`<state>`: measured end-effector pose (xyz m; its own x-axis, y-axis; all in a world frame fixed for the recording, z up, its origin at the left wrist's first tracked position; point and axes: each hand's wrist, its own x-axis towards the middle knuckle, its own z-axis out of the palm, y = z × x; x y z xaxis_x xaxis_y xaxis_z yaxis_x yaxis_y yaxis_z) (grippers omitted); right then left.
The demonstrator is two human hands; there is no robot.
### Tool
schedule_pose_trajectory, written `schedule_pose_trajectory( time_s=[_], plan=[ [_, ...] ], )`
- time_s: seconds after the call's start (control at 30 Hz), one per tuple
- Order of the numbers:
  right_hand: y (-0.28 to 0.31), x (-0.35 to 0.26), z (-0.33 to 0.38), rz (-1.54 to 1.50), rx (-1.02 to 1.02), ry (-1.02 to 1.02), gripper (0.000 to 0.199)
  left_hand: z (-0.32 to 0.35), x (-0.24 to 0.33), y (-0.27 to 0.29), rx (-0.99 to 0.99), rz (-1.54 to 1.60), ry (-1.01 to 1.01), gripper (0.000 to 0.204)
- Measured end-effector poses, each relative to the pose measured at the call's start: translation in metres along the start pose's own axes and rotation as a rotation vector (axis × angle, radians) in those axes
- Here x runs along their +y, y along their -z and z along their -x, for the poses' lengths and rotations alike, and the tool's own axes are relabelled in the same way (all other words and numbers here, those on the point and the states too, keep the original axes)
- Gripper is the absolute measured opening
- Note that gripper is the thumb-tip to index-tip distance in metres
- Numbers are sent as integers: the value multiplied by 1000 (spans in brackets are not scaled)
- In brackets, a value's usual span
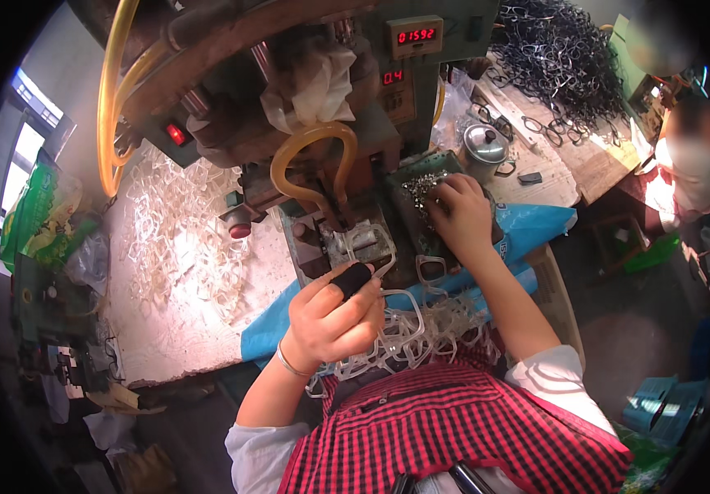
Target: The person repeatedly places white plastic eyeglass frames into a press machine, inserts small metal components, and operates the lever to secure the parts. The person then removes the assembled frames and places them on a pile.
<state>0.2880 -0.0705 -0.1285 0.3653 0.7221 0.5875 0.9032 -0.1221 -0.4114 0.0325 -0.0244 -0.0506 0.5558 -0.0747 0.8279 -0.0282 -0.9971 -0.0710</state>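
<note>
- The clear plastic spectacle frame (400,325) sits in the left hand (332,319), pinched at one rim between thumb and curled fingers; the forefinger, capped with a black finger cot (351,278), points up toward the machine.
- The frame looks light and thin, probably springy rather than stiff, smooth enough to slip and liable to crack at the bridge; the rim beside a lens opening seems the safest place to hold it.
- Just below and to the right of that hand, a loose heap of clear frames (433,337) lies on the lap, tangled, so one could drag others along.
- The right hand (460,216) is up and to the right, fingers bent down into a tray of small metal parts (421,188); whether it has picked anything up, I cannot tell.
- Between the hands stands the machine's fixture (355,243), with another clear frame (431,267) lying just beside it.
- A yellow hose (314,160) loops above the fixture and crowds the approach.
- Far left of the left hand, a pile of clear frames (182,230) covers the bench; a metal pot (487,148) stands beyond the right hand.
</note>
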Motion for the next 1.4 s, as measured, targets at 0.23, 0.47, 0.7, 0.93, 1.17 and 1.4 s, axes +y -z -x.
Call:
schedule_pose_trajectory(
  time_s=[0.23,0.47,0.7,0.93,1.17,1.4],
  plan=[
    [-45,-14,-34,251,-118,75,12,13,22,16,-60,82,269,30],
    [26,-7,19,-222,193,-123,12,81,-34,74,282,-438,839,13],
    [-35,-3,-3,-1120,231,-619,15,114,-169,16,-178,-432,847,31],
    [-5,-13,-6,-922,54,-638,14,203,-246,-82,-69,-445,967,29],
    [39,-2,32,-415,163,-272,11,176,-112,13,-174,-557,856,15],
    [46,-77,-31,-617,76,-37,13,140,-84,16,446,433,1358,16]
  ],
)
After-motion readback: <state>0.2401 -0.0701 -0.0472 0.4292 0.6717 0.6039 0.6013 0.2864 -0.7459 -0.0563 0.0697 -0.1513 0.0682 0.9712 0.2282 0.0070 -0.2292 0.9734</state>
